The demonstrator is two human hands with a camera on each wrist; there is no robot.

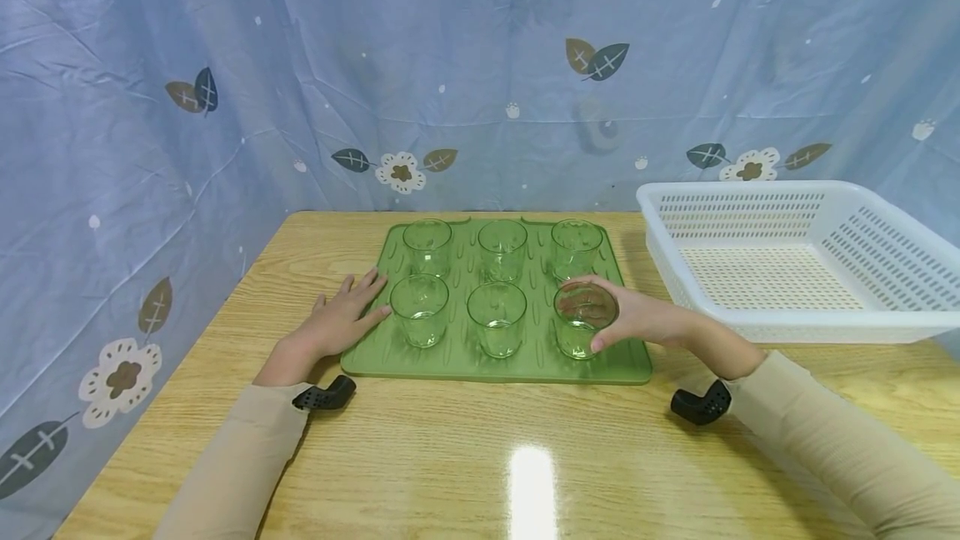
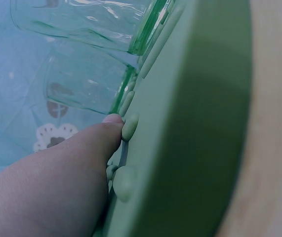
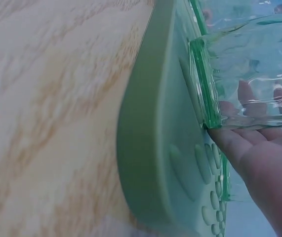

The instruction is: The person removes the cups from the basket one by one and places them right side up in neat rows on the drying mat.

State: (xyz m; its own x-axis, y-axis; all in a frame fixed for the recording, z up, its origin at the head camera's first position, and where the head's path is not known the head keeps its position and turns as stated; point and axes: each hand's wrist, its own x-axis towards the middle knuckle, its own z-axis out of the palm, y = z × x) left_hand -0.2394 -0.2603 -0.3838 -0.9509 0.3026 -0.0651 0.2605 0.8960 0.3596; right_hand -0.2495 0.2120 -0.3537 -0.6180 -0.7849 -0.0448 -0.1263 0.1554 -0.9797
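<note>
Several clear green glasses stand upright in two rows on a green ribbed mat (image 1: 461, 369). My right hand (image 1: 626, 311) grips the front right glass (image 1: 576, 332), thumb on its near side and fingers behind it; in the right wrist view the fingers show through the glass (image 3: 254, 74), whose base is at the mat. At the mat's left edge, my left hand (image 1: 337, 325) rests with fingers spread, close to the front left glass (image 1: 420, 315). The left wrist view shows its thumb (image 2: 112, 129) at the mat's raised ribs, near a glass base.
A white slatted plastic basket (image 1: 750, 319) sits at the right on the wooden table (image 1: 420, 457). Behind the table hangs a blue patterned curtain (image 1: 480, 40), which also runs along the left side. Black wrist mounts (image 1: 701, 403) are on both wrists.
</note>
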